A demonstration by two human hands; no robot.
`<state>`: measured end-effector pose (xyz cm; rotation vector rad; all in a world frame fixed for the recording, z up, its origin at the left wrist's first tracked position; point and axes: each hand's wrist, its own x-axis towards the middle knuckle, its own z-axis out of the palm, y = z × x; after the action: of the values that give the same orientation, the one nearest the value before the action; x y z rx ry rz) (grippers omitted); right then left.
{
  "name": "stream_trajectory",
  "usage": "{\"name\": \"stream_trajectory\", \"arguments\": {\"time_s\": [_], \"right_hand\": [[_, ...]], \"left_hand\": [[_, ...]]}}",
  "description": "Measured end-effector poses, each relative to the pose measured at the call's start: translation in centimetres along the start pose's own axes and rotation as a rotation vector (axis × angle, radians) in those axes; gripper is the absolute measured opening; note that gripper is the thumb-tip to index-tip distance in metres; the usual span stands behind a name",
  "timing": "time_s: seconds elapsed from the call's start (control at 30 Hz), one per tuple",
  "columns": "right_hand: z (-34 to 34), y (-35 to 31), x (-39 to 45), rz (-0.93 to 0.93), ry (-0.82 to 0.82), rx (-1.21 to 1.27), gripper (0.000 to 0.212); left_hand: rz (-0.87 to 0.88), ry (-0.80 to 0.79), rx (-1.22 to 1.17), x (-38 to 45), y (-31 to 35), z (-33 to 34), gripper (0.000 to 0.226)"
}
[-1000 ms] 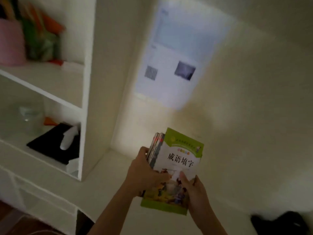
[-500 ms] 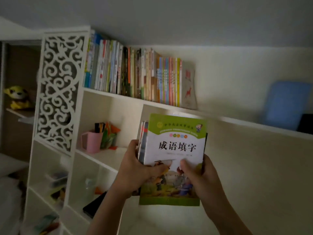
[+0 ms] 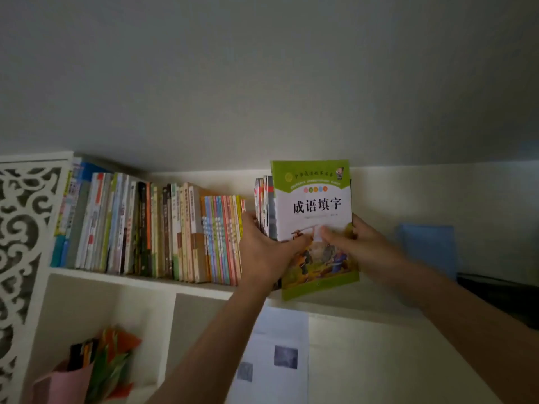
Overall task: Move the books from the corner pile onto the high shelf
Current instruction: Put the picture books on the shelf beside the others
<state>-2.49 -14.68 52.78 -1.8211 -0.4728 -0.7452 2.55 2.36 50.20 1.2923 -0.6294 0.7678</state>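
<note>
I hold a small stack of books (image 3: 313, 211) upright, its front cover green and white with black Chinese characters. My left hand (image 3: 267, 252) grips the stack's left side, thumb on the cover. My right hand (image 3: 354, 243) grips the right side, thumb also across the cover. The stack's lower edge sits at the front edge of the high shelf (image 3: 140, 282), just right of the row of upright books (image 3: 151, 228) standing there.
A white fretwork panel (image 3: 23, 243) closes the shelf's left end. Below it a pink cup (image 3: 62, 386) holds pens and orange paper. A printed sheet (image 3: 277, 357) hangs on the wall underneath. A blue sheet (image 3: 427, 246) and a dark object (image 3: 501, 295) lie to the right.
Both hands have lifted the stack from down near the desk corner up to the high shelf, and the view has tilted upward with it.
</note>
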Motion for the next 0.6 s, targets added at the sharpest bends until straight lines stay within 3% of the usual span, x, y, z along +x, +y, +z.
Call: {"name": "stream_trajectory", "arguments": {"time_s": [0.1,0.2,0.3,0.4,0.47,0.6], "right_hand": [[-0.2,2.3,2.8,0.045,-0.064,-0.009,0.056],[0.4,5.1,4.8,0.115,-0.059,0.023,0.058],[0.9,8.3,6.1,0.174,-0.093,0.087,0.075],[1.2,9.7,7.0,0.2,-0.15,0.122,0.066],[1.1,10.2,7.2,0.201,-0.214,0.078,0.066],[0.6,11.3,7.6,0.305,-0.205,0.04,0.102]], "left_hand": [[0.031,0.014,0.069,2.0,-2.8,1.7,0.073],[0.047,0.008,0.119,3.7,-6.0,2.5,0.08],[-0.001,0.008,0.176,4.5,-8.8,2.9,0.081],[-0.071,0.005,0.115,4.8,-10.6,3.1,0.079],[-0.077,-0.058,0.088,4.9,-11.2,2.9,0.076],[-0.024,-0.284,0.089,4.6,-11.4,0.7,0.09]]}}
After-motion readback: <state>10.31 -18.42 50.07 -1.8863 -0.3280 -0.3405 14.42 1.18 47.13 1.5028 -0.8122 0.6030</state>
